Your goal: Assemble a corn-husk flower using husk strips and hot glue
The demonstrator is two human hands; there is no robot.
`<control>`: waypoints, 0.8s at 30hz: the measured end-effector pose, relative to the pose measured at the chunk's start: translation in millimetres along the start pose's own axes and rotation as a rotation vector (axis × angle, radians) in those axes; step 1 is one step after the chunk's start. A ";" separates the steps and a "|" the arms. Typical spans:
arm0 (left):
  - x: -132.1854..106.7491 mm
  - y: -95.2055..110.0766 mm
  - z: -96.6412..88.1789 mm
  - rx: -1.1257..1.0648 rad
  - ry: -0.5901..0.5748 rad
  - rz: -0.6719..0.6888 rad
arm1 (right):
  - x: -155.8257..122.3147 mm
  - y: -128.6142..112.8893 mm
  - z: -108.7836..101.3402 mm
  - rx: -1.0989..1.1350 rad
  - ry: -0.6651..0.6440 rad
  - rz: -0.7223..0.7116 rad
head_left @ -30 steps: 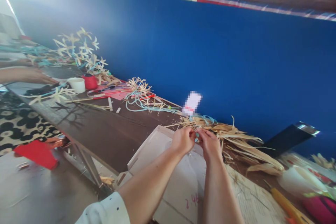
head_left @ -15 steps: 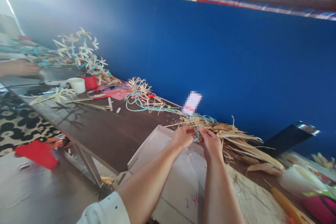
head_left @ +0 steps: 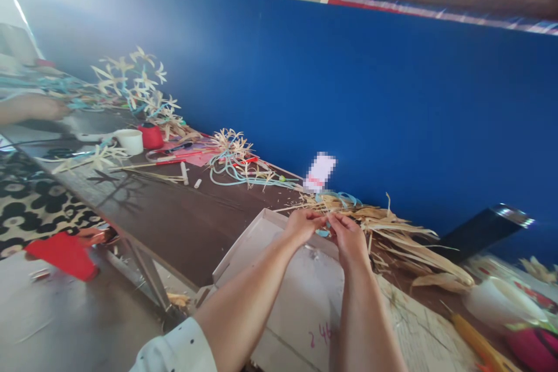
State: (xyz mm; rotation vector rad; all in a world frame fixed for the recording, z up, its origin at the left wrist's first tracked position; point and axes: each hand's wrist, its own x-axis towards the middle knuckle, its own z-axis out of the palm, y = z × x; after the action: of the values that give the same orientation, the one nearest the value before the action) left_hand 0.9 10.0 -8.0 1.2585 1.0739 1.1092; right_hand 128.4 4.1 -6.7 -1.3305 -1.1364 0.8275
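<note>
Over the far end of a shallow white cardboard box point(head_left: 300, 290), my left hand point(head_left: 305, 225) and my right hand point(head_left: 347, 235) meet at the fingertips. Both are closed in a pinch on a thin, pale piece, too small to make out. A light blue scrap point(head_left: 322, 233) shows just below the fingers. Right behind them lies a heap of dried husk strips point(head_left: 401, 226), with blue ribbon point(head_left: 346, 197) along its back. Flowers made of pale strips with blue stems point(head_left: 231, 142) rest on the table to the left.
A dark thermos point(head_left: 486, 232) leans at the right, near a white bowl point(head_left: 492, 302) and a yellow-handled tool point(head_left: 475, 337). A white mug point(head_left: 129, 142) and red spool point(head_left: 150, 136) stand left. Another person's hand point(head_left: 37, 108) is at far left. A blue partition point(head_left: 370, 99) backs the table.
My fingertips have drawn closer together, the left hand shifting slightly right. The other person's hand has moved a little and is blurred. The view has shifted slightly.
</note>
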 end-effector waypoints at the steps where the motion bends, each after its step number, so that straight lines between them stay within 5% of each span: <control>1: -0.5 0.8 0.0 -0.010 0.001 -0.004 | -0.2 -0.4 0.2 0.006 -0.004 0.002; 24: 4.8 -1.6 0.2 -0.068 0.057 -0.015 | -4.4 -1.7 3.3 0.041 0.010 0.023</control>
State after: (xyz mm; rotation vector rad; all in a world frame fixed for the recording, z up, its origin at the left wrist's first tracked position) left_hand 1.8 14.8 -9.6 1.1699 1.0776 1.1664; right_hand 123.8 0.7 -6.0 -1.3144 -1.0926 0.8558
